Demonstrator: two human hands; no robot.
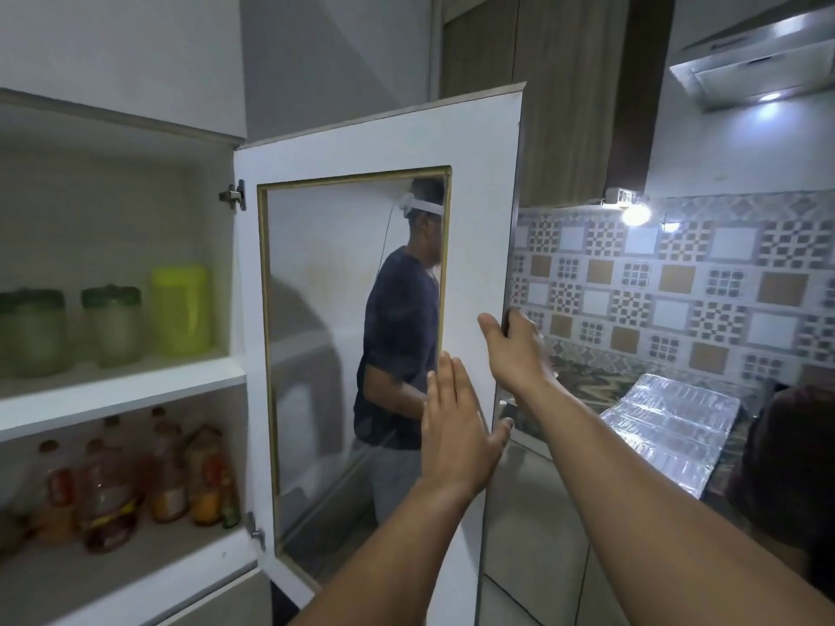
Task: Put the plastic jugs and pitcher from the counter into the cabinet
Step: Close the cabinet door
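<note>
Cabinet (pixel 122 390) is open, door (pixel 474 210) swung out toward the camera with its white inner face and gold-framed glass panel (pixel 343 336) showing. Left hand (pixel 456 426) is flat against the door's inner face near the free edge, fingers straight and together, thumb splayed to the right, gripping nothing. Right hand (pixel 515 350) is wrapped over the door's free edge just above the left hand: thumb on the inner face, fingers curled round the back, so it has hold of the door edge. Upper shelf (pixel 135 397) carries three plastic containers in a row: two frosted ones with green lids (pixel 34 329) (pixel 113 323) and, to their right, a taller yellow-green one (pixel 180 309). These look like the jugs and pitcher, but focus is soft and I can't make out handles or spouts. Lower shelf is packed with amber bottles (pixel 135 481), orange and red labels, standing close together. Glass panel reflects a person in a dark shirt with a white head strap. Right of the door: patterned tile backsplash (pixel 677 282), a lit bulb (pixel 635 213) under the wall cabinet, range hood (pixel 759 65) with its own light on, and a crinkled foil sheet (pixel 668 426) on the counter.
</note>
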